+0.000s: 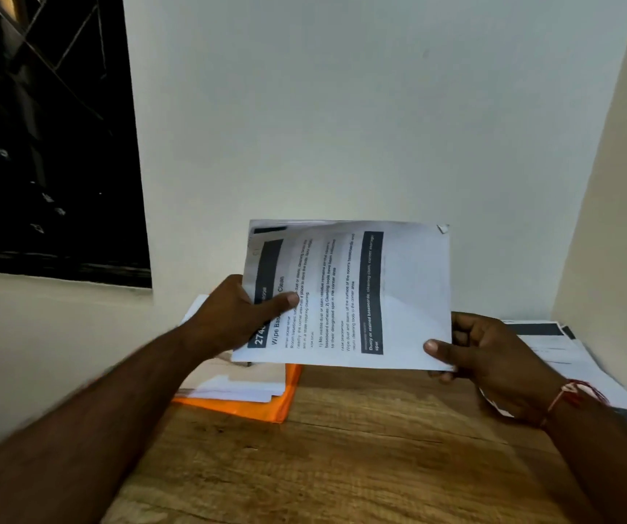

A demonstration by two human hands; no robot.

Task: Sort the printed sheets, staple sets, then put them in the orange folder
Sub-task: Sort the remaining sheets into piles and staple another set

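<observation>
Both hands, left hand (pixel 245 315) and right hand (pixel 493 357), are pinching a printed set (pixel 346 296), likely heading next into the orange folder (pixel 266 406) under the left hand

A set of printed sheets (pixel 346 296) is held up above the wooden table (pixel 342 448), turned sideways so its text runs bottom to top, with dark header bars and a folded upper right corner. The orange folder (pixel 259 404) lies flat at the table's far left, white sheets (pixel 236 387) stacked on it. More printed sheets (pixel 569 357) lie spread at the table's far right edge.
</observation>
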